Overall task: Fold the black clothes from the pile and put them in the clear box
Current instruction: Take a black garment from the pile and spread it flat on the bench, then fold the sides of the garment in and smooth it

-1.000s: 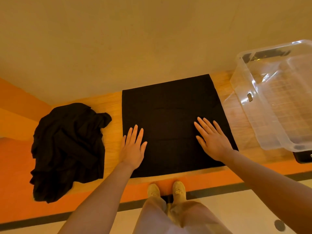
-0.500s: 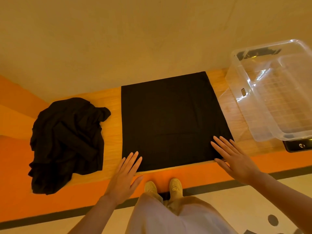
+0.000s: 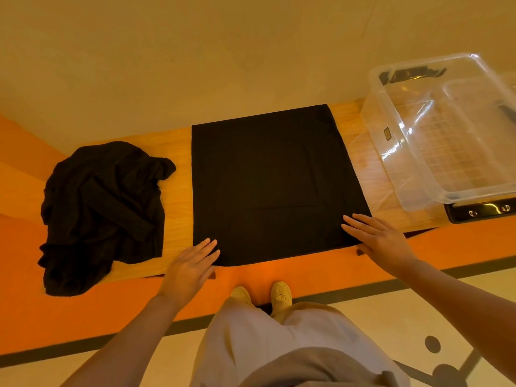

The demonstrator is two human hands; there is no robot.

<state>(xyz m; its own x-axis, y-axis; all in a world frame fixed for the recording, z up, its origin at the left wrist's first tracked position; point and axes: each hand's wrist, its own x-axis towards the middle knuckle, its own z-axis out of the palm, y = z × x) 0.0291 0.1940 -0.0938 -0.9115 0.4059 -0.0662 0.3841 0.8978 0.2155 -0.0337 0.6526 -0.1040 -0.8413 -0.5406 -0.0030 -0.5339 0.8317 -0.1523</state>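
Both hands lie flat, fingers straight — left hand (image 3: 190, 265) and right hand (image 3: 381, 241) on the near corners of the folded black garment (image 3: 273, 185), gripping nothing.

Flattened garment (image 3: 268, 185) lies at the centre of the desk (image 3: 178, 177); clothes pile (image 3: 100, 213) to its left, box (image 3: 446, 129) to its right. Left hand (image 3: 190, 269) and right hand (image 3: 382, 241) rest at the garment's near corners.
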